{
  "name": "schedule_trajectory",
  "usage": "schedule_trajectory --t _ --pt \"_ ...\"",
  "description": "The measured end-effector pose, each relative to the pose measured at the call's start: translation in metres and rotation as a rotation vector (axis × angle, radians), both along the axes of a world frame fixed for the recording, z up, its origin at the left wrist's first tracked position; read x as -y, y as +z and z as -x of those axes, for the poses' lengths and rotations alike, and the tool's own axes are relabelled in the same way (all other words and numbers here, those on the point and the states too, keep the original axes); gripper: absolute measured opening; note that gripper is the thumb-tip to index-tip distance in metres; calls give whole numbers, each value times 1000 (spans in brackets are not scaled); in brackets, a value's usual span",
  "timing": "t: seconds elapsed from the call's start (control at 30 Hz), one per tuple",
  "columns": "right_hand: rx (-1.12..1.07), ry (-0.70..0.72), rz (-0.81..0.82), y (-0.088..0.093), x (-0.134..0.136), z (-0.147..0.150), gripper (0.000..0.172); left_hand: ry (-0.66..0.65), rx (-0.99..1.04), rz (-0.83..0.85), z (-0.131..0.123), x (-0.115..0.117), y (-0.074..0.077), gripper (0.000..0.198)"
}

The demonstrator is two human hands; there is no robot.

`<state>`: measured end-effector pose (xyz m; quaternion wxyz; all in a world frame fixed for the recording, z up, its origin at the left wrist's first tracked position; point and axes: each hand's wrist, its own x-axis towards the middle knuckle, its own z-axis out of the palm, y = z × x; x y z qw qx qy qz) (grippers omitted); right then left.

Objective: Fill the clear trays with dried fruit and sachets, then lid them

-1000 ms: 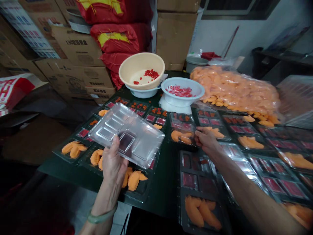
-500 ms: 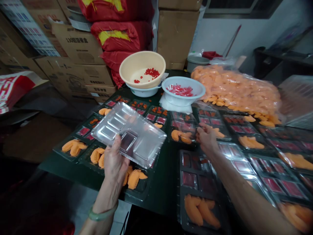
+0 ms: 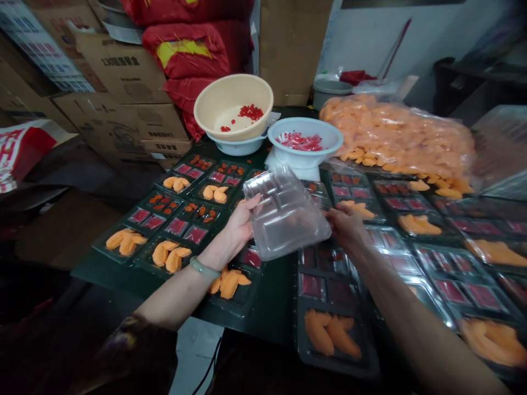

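Note:
A clear plastic compartment lid (image 3: 288, 222) is tilted above the middle of the table, gripped along its left edge by my left hand (image 3: 239, 222), thumb on top. My right hand (image 3: 349, 226) is closed at the lid's right side, beside a filled tray partly hidden under the lid; what its fingertips pinch, if anything, I cannot make out. Below the lid stands a black tray (image 3: 329, 304) with orange wing-shaped pieces (image 3: 331, 332) and dark red packets. Left of it, another tray holds similar orange pieces (image 3: 230, 283), partly behind my left forearm.
Several filled trays cover both sides of the dark green table (image 3: 267, 307). At the back are a cream basin (image 3: 234, 93) with red pieces, a white bowl (image 3: 304, 156) with pink-red packets, and a large clear bag of orange pieces (image 3: 399, 134). Cardboard boxes (image 3: 119, 68) stand behind.
My left hand has carried the lid to the right and turned it, bringing it over the middle trays and close to my right hand. My right hand has stayed nearly in place.

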<state>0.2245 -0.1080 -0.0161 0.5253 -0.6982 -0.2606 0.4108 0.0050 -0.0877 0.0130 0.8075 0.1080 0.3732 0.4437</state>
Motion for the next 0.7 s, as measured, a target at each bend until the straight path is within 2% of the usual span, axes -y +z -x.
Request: schedule_trajectory --t 0.1,0.23,0.37,0.5,0.6,0.7 --pt "125 -42 -4 -1 -1 1 47 -52 -39 17 -18 -6 1 20" --pt "158 -1 10 -3 0 2 55 -96 -103 9 -27 -9 -3 19" --pt "169 65 25 -9 9 3 54 -112 -131 27 -27 -1 -9 14" --pt "236 138 45 -14 22 0 54 -118 -159 93 -25 14 -8 15" --pt "283 129 22 -14 30 -4 59 -133 -122 95 -22 22 -3 14" --pt "256 66 -70 -12 35 -4 57 -118 -109 81 -17 26 3 12"
